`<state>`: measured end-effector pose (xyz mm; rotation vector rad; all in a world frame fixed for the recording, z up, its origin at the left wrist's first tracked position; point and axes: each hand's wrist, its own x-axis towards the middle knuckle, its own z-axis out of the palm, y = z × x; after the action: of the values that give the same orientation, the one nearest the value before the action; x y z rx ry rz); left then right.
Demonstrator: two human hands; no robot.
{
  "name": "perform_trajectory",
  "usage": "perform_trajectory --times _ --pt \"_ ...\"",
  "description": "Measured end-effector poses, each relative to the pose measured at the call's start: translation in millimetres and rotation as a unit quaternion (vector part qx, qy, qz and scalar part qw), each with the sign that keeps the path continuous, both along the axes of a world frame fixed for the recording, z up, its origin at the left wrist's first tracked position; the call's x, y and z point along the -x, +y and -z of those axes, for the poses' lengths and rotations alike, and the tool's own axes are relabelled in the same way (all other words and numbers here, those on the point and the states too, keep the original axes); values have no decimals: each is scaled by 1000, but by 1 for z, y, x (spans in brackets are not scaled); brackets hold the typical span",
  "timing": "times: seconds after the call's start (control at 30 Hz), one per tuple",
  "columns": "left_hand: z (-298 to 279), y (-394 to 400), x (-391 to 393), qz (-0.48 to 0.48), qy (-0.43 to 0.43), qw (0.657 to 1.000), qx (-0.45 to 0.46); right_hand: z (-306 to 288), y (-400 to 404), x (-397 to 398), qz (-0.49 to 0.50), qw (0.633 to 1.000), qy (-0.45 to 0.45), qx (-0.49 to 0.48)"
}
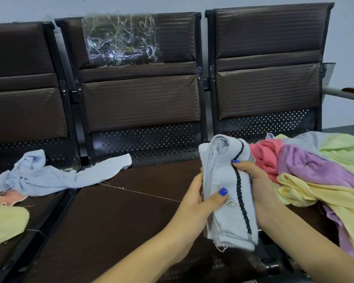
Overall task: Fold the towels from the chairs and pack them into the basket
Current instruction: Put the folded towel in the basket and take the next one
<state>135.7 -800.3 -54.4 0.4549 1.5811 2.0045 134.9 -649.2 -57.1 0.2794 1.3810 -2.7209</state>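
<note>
Pale blue terry, folded into a narrow upright bundle (227,190), sits in a two-handed grip above the middle chair seat (119,217): the left hand (200,199) pinches it with the thumb across the front, and the right hand (253,180) curls round the far edge, a fingertip pressing a dark twisted cord (241,197) against the cloth (whether the cord belongs to the towel or to something else I cannot tell). This one towel looks folded or nearly so.

Just right of the grip lies an unfolded heap (315,176) of pink, purple, yellow and green towels on the right-hand seat, its far side cut off by the frame. Well left of the grip a crumpled blue towel (49,174) straddles two seats, with a peach one (6,198) beneath it and a yellow one (4,225) nearer, both cropped.

So most of the folding is left, by my reckoning. The basket is nowhere in view, so nothing packed can be confirmed.
</note>
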Motion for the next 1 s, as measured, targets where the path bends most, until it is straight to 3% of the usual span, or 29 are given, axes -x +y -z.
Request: perform_trajectory --times 0.13,0.2,0.3,0.4,0.5,0.6,0.73,1.0 --pt "-2 -11 10 28 22 996 77 -14 -5 4 -32 993 54 97" --pt "-3 -15 12 42 45 994 90 -15 -6 7 -49 993 58 94" --pt "-5 -20 12 22 67 996 61 -14 -10 13 -107 991 50 66" --pt "-10 -23 17 -93 60 994 1 -12 -19 21 -144 988 54 26" --pt "-9 -27 23 -178 89 980 -5 -12 -31 27 -138 984 82 -75" --pt "-4 -34 26 -203 156 966 29 -18 -43 29 -132 967 102 -190" --pt "-2 -42 31 -203 183 962 28 -21 -45 32 -119 941 110 -298" --pt "9 -42 37 -188 238 948 98 -17 -42 32 -167 959 61 -219"
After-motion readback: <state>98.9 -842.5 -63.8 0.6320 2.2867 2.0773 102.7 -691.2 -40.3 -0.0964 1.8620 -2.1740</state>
